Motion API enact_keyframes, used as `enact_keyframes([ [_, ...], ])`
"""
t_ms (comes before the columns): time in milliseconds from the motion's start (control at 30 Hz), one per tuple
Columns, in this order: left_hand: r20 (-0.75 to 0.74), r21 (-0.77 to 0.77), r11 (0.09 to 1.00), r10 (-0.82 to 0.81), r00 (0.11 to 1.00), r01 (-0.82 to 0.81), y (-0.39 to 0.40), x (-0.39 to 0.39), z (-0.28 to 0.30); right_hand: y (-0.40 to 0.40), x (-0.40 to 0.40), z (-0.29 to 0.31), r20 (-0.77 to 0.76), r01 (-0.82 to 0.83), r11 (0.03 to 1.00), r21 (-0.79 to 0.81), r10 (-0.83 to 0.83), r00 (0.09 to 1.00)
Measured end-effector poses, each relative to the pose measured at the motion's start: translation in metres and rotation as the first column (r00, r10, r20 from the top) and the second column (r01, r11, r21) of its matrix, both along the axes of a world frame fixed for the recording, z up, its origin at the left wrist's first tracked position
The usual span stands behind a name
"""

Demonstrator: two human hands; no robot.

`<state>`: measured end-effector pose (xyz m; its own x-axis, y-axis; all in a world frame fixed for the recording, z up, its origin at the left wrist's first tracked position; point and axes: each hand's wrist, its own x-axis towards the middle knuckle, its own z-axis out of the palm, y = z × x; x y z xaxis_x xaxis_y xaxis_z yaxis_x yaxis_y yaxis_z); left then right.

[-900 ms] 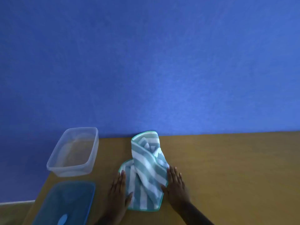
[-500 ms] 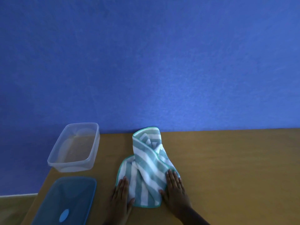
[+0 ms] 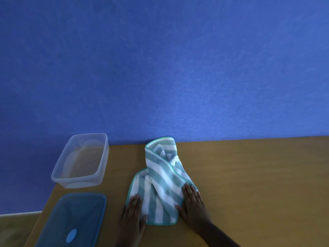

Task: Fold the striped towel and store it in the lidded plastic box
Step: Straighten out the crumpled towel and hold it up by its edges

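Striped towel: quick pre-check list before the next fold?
1. Striped towel lying flat: not ok, twisted and bunched at the middle.
2. Left hand on near left corner: ok, palm flat, no grip.
3. Right hand on near right edge: ok, pressing flat.
4. Plastic box open and empty: ok.
5. Blue lid off, lying nearer than the box: ok.
6. Table space to the right for spreading: ok.
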<state>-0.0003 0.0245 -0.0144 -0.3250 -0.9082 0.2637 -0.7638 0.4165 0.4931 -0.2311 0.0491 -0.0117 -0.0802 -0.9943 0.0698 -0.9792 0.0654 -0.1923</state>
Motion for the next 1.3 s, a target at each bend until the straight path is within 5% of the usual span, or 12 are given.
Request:
enact_keyframes([
  [133,0.004,0.043,0.999,0.004,1.000,-0.004,-0.001,0.001,-0.003,-0.014,-0.005,0.008,0.077,-0.020,0.998,0.058,0.016,0.997],
  [300,0.031,0.086,0.995,-0.061,0.998,0.059,-0.002,0.003,-0.001,-0.036,-0.007,0.031,0.274,0.197,0.967,0.158,-0.235,0.933],
  [600,0.083,-0.157,0.987,-0.014,0.996,0.027,-0.011,0.001,0.008,-0.046,0.002,0.042,0.230,0.251,0.929,0.274,-0.316,0.920],
  [800,0.254,-0.043,0.999,0.022,0.967,-0.011,-0.012,-0.010,0.028,-0.036,-0.001,0.049,0.201,0.257,0.953,0.159,-0.286,0.937],
  [1133,0.257,0.069,0.997,0.023,0.966,-0.042,0.008,-0.022,0.025,-0.022,0.001,0.041,0.024,0.276,0.930,0.244,-0.291,0.956],
  [1300,0.266,0.075,0.997,0.008,0.964,-0.028,0.011,-0.017,0.021,-0.026,-0.004,0.052,0.245,0.338,0.932,0.134,-0.361,0.900],
])
